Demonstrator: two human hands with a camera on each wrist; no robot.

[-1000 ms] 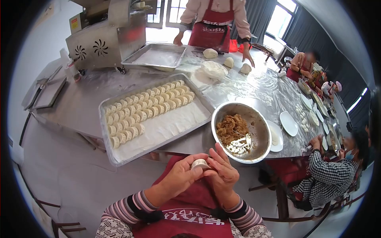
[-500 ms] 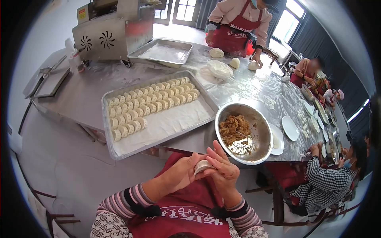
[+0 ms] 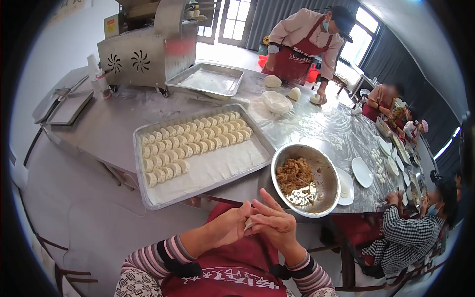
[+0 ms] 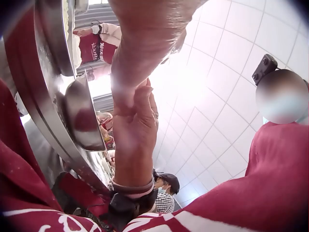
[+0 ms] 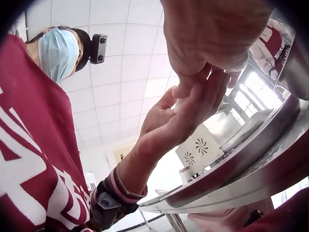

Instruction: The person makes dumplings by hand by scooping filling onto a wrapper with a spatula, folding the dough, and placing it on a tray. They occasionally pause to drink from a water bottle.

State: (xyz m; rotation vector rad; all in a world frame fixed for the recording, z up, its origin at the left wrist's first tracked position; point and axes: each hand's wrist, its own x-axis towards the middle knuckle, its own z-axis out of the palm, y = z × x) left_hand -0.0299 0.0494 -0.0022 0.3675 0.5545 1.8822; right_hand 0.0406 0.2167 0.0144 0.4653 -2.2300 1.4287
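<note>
In the head view a pale dumpling point(image 3: 249, 224) sits between both hands in front of the apron, mostly covered by fingers. My left hand point(image 3: 225, 226) holds it from the left, thumb up along its side. From the other side my right hand point(image 3: 278, 225) pinches its edge, index and middle fingers stretched over the top. The near edge of a metal tray point(image 3: 210, 184) lies just beyond the hands, with rows of pleated dumplings point(image 3: 190, 141) on its white lining. Both wrist views show the hands meeting, with the dumpling almost hidden there.
A steel bowl point(image 3: 324, 190) of brown filling point(image 3: 294, 174) with a utensil stands right of the tray. White plates point(image 3: 361, 172) lie beyond it. Dough lumps point(image 3: 272, 81), another tray point(image 3: 208, 80) and a steel machine point(image 3: 148, 59) are farther back. A person point(image 3: 309, 44) handles dough across the table.
Between my hands the dumpling has turned and become more covered as the right fingers closed over it. The person opposite has leaned in and put a hand on a dough lump.
</note>
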